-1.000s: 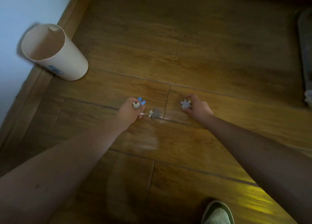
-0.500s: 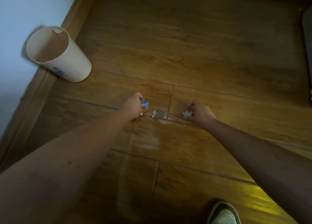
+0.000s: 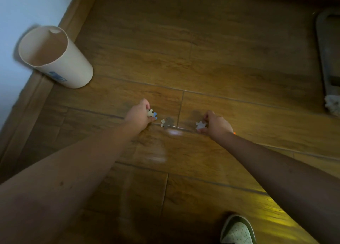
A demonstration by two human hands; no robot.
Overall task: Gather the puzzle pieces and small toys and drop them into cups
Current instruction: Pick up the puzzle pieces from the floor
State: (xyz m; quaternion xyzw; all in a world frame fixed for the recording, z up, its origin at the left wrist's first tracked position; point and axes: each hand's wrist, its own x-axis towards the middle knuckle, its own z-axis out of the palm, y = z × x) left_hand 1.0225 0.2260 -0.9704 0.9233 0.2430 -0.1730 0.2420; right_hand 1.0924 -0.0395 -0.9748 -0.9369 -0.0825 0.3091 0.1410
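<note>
- Head view: the left hand (image 3: pixel 140 113) is low over the wooden floor (image 3: pixel 220 63), and its curled fingers pinch a pale puzzle piece (image 3: pixel 150 112) together with a blue puzzle piece (image 3: pixel 155 114) just behind it.
- The right hand (image 3: pixel 217 123) is near the floor too; its fingers are curled and hold a whitish puzzle piece (image 3: pixel 200 125) by its right edge.
- Between the two hands, a loose puzzle piece (image 3: pixel 163 123) lies on the floor with its grey shadow beside it, close to the left hand and apart from the right one.
- A cream cup (image 3: pixel 53 58) stands upright at the far left, beside the baseboard (image 3: pixel 27 104) and the pale wall (image 3: pixel 22 8), well apart from both hands. I cannot tell what is inside it.
- At the bottom edge there is the toe of a green and white shoe (image 3: pixel 237 231).
- At the right edge lies a dark flat object (image 3: pixel 329 56); it is too dim to tell what it is.
</note>
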